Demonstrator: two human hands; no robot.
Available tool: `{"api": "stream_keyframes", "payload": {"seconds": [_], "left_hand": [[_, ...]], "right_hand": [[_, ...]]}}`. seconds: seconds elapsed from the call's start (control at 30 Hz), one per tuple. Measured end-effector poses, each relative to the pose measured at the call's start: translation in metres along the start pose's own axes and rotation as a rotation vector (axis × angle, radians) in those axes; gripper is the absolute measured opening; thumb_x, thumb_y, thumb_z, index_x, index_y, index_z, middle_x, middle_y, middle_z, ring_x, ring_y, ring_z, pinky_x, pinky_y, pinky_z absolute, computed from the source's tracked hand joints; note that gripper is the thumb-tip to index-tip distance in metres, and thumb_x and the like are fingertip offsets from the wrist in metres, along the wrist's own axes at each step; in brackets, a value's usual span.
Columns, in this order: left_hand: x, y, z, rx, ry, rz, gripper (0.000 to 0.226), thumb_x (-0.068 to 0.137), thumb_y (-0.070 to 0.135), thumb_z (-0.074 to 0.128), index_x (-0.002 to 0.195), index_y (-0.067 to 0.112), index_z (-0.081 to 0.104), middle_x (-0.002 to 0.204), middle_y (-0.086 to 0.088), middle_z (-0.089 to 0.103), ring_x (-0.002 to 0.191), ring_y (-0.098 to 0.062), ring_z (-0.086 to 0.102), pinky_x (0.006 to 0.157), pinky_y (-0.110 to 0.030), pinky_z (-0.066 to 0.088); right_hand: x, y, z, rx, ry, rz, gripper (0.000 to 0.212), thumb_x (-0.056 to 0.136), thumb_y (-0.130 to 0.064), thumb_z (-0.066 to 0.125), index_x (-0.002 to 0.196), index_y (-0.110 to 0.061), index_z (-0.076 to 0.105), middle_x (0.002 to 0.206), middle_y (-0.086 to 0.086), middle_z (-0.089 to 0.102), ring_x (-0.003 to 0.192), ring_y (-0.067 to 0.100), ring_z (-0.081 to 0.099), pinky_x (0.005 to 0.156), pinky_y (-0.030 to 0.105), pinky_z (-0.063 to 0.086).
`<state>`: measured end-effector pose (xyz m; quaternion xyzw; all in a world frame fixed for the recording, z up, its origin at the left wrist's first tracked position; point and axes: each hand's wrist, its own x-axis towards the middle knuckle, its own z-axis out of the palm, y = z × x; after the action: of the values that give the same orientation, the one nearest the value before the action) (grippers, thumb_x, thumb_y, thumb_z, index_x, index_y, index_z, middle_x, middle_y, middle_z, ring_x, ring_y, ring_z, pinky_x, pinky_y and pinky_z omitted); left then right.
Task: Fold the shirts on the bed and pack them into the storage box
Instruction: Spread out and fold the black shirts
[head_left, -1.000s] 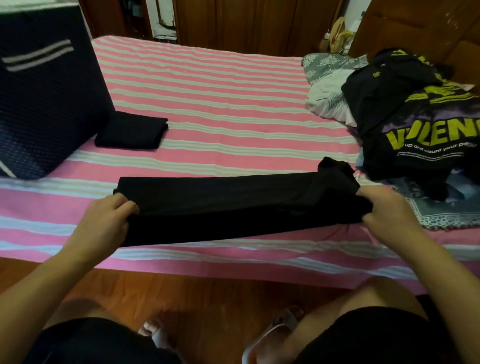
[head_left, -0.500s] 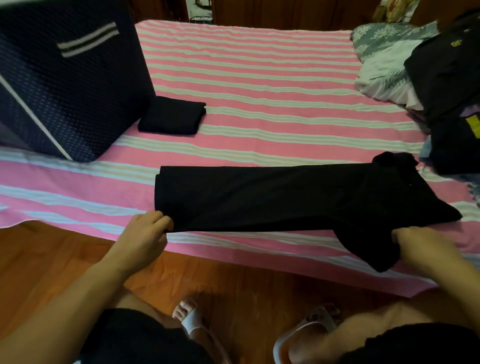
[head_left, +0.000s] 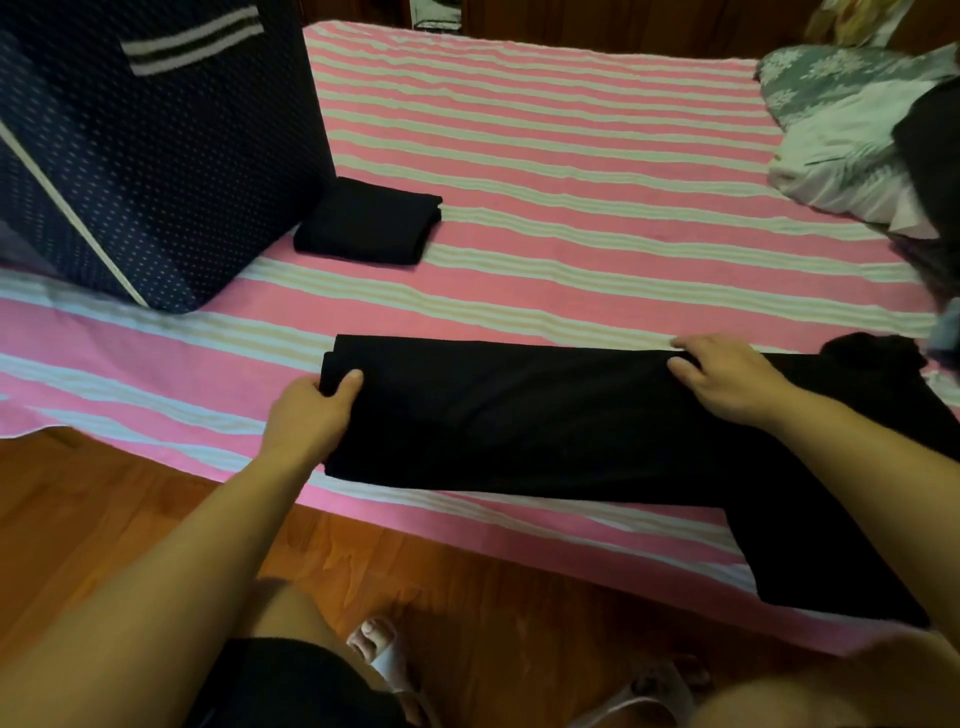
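A black shirt (head_left: 519, 415), folded into a long strip, lies across the near edge of the pink striped bed (head_left: 571, 171); its right end hangs over the edge. My left hand (head_left: 311, 410) grips the strip's left end, thumb on top. My right hand (head_left: 727, 379) rests on the strip's far edge towards the right, fingers spread and fairly flat. A folded black shirt (head_left: 369, 221) lies beside the dark blue dotted storage box (head_left: 156, 171), which stands on the bed at the left.
A grey floral and white pillow (head_left: 841, 135) lies at the bed's right, with dark clothes (head_left: 935, 156) at the frame's right edge. Wooden floor (head_left: 104, 519) and my knees and sandals sit below the bed edge.
My right hand has let go of the shirt's right end and moved left onto the strip's far edge. My left hand shifted from the near corner onto the left end. The view swung left.
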<state>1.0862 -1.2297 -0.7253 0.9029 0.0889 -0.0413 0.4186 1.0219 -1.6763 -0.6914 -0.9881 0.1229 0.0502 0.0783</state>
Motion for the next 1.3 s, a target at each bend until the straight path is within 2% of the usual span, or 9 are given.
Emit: {"api": "stream_keyframes", "payload": {"seconds": [0.2, 0.4, 0.5, 0.57, 0.77, 0.93, 1.07, 1.17, 1.3], "left_hand": [[0.031, 0.037, -0.022, 0.067, 0.049, 0.199, 0.035, 0.105, 0.042, 0.048, 0.115, 0.009, 0.054, 0.106, -0.005, 0.058, 0.097, -0.024, 0.054, 0.080, -0.035, 0.037], [0.126, 0.078, -0.070, 0.376, 0.120, 0.239, 0.051, 0.099, 0.051, 0.055, 0.121, 0.005, 0.049, 0.121, -0.025, 0.060, 0.112, -0.045, 0.057, 0.090, -0.046, 0.044], [0.168, 0.038, -0.069, 0.576, -0.040, 0.092, 0.073, 0.094, 0.072, 0.044, 0.130, 0.009, 0.055, 0.129, -0.023, 0.061, 0.116, -0.043, 0.059, 0.099, -0.048, 0.049], [0.160, 0.023, -0.058, 0.689, -0.010, 0.088, 0.053, 0.103, 0.050, 0.034, 0.131, 0.013, 0.059, 0.128, -0.028, 0.059, 0.115, -0.045, 0.060, 0.098, -0.050, 0.050], [0.129, 0.012, -0.027, 0.771, 0.241, 0.247, 0.044, 0.105, 0.045, 0.037, 0.116, 0.004, 0.045, 0.101, -0.031, 0.066, 0.094, -0.050, 0.064, 0.078, -0.054, 0.047], [0.113, 0.051, 0.001, 0.793, 0.427, 0.537, 0.044, 0.087, 0.010, 0.057, 0.130, -0.002, 0.051, 0.108, -0.038, 0.050, 0.096, -0.054, 0.051, 0.074, -0.062, 0.044], [0.000, 0.107, 0.078, 0.380, -0.072, 0.765, 0.026, 0.091, 0.032, 0.054, 0.105, 0.019, 0.071, 0.098, -0.008, 0.067, 0.094, -0.036, 0.062, 0.079, -0.046, 0.053], [-0.096, 0.119, 0.143, 0.244, -0.482, 0.457, 0.026, 0.096, 0.050, 0.056, 0.101, 0.026, 0.064, 0.094, 0.003, 0.070, 0.090, -0.023, 0.068, 0.078, -0.039, 0.055], [-0.131, 0.117, 0.189, 0.211, -0.509, 0.152, 0.045, 0.097, 0.057, 0.055, 0.090, 0.013, 0.063, 0.084, -0.007, 0.070, 0.084, -0.031, 0.067, 0.071, -0.042, 0.051]], "right_hand": [[0.023, 0.011, 0.008, 0.000, 0.060, -0.021, 0.043, 0.100, -0.051, 0.034, 0.080, -0.018, 0.052, 0.088, 0.017, 0.064, 0.081, 0.035, 0.057, 0.074, 0.041, 0.042], [0.079, -0.017, 0.003, 0.105, 0.279, -0.060, 0.034, 0.101, -0.044, 0.042, 0.090, -0.014, 0.054, 0.089, 0.014, 0.059, 0.079, 0.032, 0.049, 0.072, 0.043, 0.040], [0.099, -0.039, 0.027, -0.080, 0.070, 0.020, 0.046, 0.102, -0.046, 0.039, 0.138, -0.020, 0.051, 0.135, 0.018, 0.051, 0.121, 0.040, 0.046, 0.103, 0.048, 0.037], [0.094, -0.046, 0.035, -0.065, 0.082, 0.033, 0.052, 0.103, -0.047, 0.037, 0.150, -0.024, 0.040, 0.150, 0.015, 0.041, 0.136, 0.039, 0.035, 0.114, 0.049, 0.026], [0.048, -0.013, 0.033, -0.369, 0.122, 0.039, 0.057, 0.102, -0.056, 0.022, 0.150, -0.029, 0.037, 0.154, 0.007, 0.040, 0.143, 0.034, 0.031, 0.117, 0.054, 0.016], [0.004, 0.065, 0.004, -0.055, 0.512, 0.335, 0.046, 0.093, -0.033, 0.044, 0.127, -0.007, 0.062, 0.136, 0.027, 0.051, 0.125, 0.047, 0.045, 0.107, 0.055, 0.033], [-0.044, 0.107, -0.019, 0.389, 0.541, 0.661, 0.032, 0.091, -0.020, 0.047, 0.111, -0.005, 0.066, 0.113, 0.022, 0.066, 0.109, 0.043, 0.060, 0.094, 0.047, 0.045], [-0.086, 0.100, -0.001, 0.502, 0.442, 0.693, 0.019, 0.097, -0.022, 0.055, 0.089, -0.010, 0.068, 0.092, 0.017, 0.070, 0.094, 0.037, 0.065, 0.076, 0.039, 0.044], [-0.137, 0.063, 0.033, 0.325, 0.396, 0.639, 0.027, 0.097, -0.040, 0.056, 0.100, -0.015, 0.066, 0.101, 0.010, 0.064, 0.098, 0.035, 0.060, 0.080, 0.039, 0.047]]}}
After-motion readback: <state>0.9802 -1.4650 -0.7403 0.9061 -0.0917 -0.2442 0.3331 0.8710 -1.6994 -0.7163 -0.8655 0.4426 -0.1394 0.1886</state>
